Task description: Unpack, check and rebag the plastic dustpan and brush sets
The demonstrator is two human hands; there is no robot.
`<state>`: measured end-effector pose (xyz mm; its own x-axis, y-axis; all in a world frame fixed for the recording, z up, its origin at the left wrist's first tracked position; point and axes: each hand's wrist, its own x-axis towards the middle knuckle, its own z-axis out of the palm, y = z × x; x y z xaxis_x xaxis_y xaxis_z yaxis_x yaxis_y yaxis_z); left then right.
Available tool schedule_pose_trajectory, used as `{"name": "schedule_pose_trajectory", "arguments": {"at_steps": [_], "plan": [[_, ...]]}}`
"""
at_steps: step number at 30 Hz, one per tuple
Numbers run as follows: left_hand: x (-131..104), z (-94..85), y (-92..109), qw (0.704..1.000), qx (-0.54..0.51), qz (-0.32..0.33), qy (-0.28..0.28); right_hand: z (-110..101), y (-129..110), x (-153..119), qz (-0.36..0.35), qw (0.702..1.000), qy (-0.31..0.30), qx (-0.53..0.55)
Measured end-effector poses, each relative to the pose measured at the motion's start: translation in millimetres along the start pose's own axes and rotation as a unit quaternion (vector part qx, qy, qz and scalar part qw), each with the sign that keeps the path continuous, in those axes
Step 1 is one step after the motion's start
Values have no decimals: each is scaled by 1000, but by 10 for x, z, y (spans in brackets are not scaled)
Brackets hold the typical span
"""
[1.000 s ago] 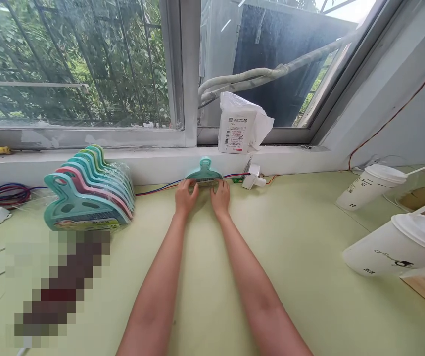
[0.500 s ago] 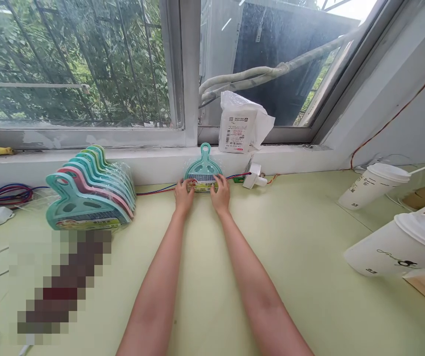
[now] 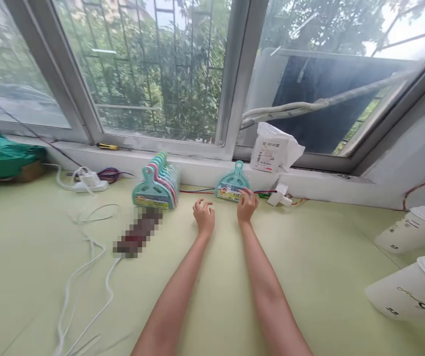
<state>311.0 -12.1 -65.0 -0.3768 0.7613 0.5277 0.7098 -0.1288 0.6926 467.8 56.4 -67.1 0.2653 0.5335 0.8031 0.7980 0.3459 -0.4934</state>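
A teal dustpan and brush set (image 3: 233, 183) in clear wrapping leans upright against the white ledge under the window. My right hand (image 3: 248, 206) is at its lower right edge, fingers apart and slightly bent; whether the fingertips still touch the wrapping, I cannot tell. My left hand (image 3: 204, 216) is over the table to the left of this set, apart from it, empty, with the fingers spread and loosely curved. Further left, a row of several wrapped dustpan sets (image 3: 155, 188) in teal, pink and green stands against the same ledge.
A wrapped white pack (image 3: 267, 153) sits on the ledge above a white plug (image 3: 279, 194). Two lidded paper cups (image 3: 408, 291) stand on the right. White cables (image 3: 106, 282), a blurred-out dark object (image 3: 138, 235), a power strip (image 3: 90, 184) and a green bag (image 3: 4, 153) are leftward.
My left hand has come away from the single dustpan set and moved left and back. My right hand has stayed near its right edge. The view has swung left.
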Motion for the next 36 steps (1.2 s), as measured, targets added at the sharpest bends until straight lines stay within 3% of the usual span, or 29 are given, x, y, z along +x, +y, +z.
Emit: {"name": "schedule_pose_trajectory", "arguments": {"at_steps": [3,6,9,12,14,18,24,27,30,33,36], "plan": [[-339,-392,-41,999,-6,-18,37,-284,-286,-247,-18,999,12,-30],[-442,-811,-177,996,-6,-63,70,-680,-615,-611,-40,996,-74,-17],[-271,-1238,-430,993,-2,-79,93,-1107,-980,-1034,-66,975,-211,24],[73,-1563,-705,979,5,-157,133,-1418,-1372,-1439,-13,961,-273,30],[326,-1689,-849,967,9,-212,140,-1513,-1608,-1644,15,950,-310,16],[781,-1808,-1059,962,28,-241,124,-1511,-1854,-1792,-30,926,-375,-12],[1249,-1972,-1340,961,85,-261,44,-1440,-1819,-1698,-3,940,-337,-60],[1340,-2043,-1401,969,107,-220,35,-1436,-1839,-1710,-47,938,-336,-70],[1357,-2080,-1322,989,100,-111,-2,-1443,-1874,-1729,-69,934,-342,-79],[1333,-2107,-1058,993,99,3,-62,-1448,-1877,-1730,-64,932,-348,-78],[1249,-2166,-627,980,125,102,-116,-1445,-1851,-1724,-61,933,-348,-72]]}}
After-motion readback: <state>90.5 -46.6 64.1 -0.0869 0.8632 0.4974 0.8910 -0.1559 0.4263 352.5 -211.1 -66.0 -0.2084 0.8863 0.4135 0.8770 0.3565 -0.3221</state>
